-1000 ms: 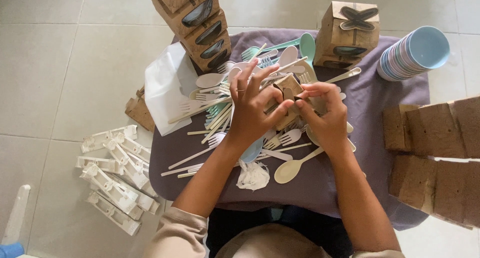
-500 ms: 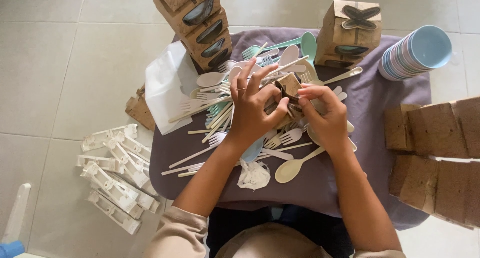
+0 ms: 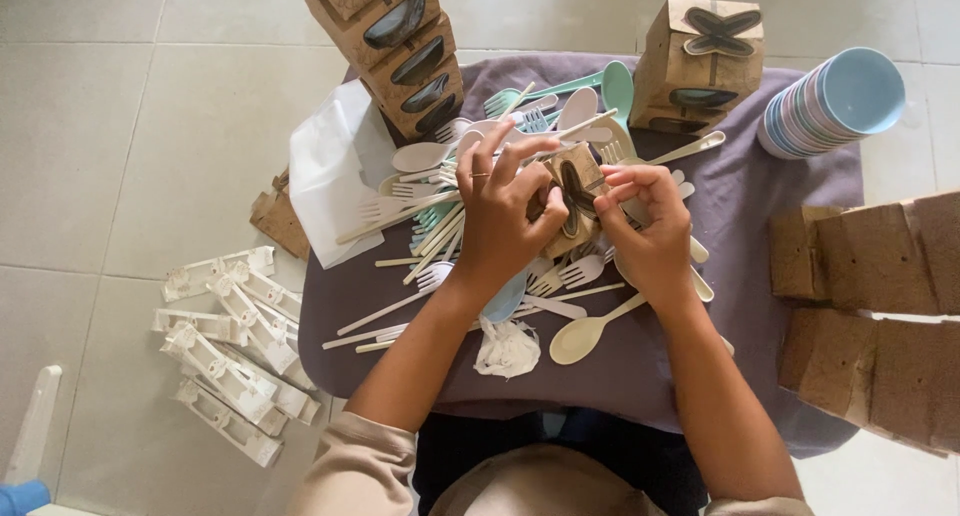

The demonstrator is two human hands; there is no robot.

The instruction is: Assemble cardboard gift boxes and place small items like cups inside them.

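Note:
Both hands hold a small brown paper box (image 3: pixel 572 198) with a dark butterfly-shaped window, above a pile of plastic cutlery (image 3: pixel 440 211). My left hand (image 3: pixel 503 216) grips its left side, with the index finger and thumb raised over the top. My right hand (image 3: pixel 648 226) pinches the box's right edge and top flap. The cutlery is cream, white and pale teal forks and spoons, spread on a grey-purple cloth-covered table (image 3: pixel 750 206). A cream spoon (image 3: pixel 585 334) lies just below my right wrist.
A stack of finished brown boxes (image 3: pixel 395 46) leans at the back left; one more box (image 3: pixel 700 61) stands at the back right. Stacked pale blue bowls (image 3: pixel 830 101) lie at the right. Flat brown cardboard (image 3: pixel 870 316) sits at the right edge. White plastic pieces (image 3: pixel 230 341) lie on the tiled floor.
The box has turned in my hands so its butterfly window faces up. My left fingers have lifted and spread over its top; my right hand has shifted to the right edge.

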